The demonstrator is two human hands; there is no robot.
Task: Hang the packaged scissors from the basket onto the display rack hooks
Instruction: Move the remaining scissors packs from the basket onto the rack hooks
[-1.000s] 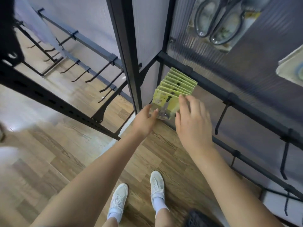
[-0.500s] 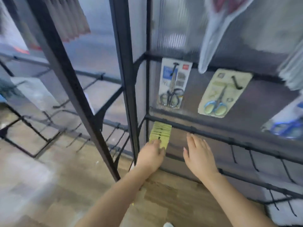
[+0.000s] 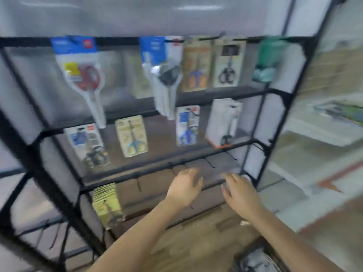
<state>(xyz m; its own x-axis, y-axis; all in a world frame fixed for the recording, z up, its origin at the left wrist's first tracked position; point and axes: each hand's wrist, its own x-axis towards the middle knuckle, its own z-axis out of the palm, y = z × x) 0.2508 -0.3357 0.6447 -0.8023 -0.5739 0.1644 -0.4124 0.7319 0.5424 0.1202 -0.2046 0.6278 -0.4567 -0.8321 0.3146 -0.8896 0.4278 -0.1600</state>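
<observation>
A: Where are the hands?
B: Left hand (image 3: 184, 188) and right hand (image 3: 238, 190) — both spread, empty — before the display rack (image 3: 261, 118).
A: The packaged scissors?
B: Yellow stack (image 3: 107, 205) hanging on the rack's lowest left hook — basket (image 3: 257, 261) at bottom edge, blurred.

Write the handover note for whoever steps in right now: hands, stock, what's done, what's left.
Left hand: open, holding nothing, in front of the lower rail.
Right hand: open, holding nothing, beside it.
Yellow scissor packs: stacked on one hook at the lower left of the display rack.
Done: top two rows carry assorted scissor packs.
Left: bare hooks run along the lower rail. A dark basket sits at bottom right; its contents are too blurred to tell.
</observation>
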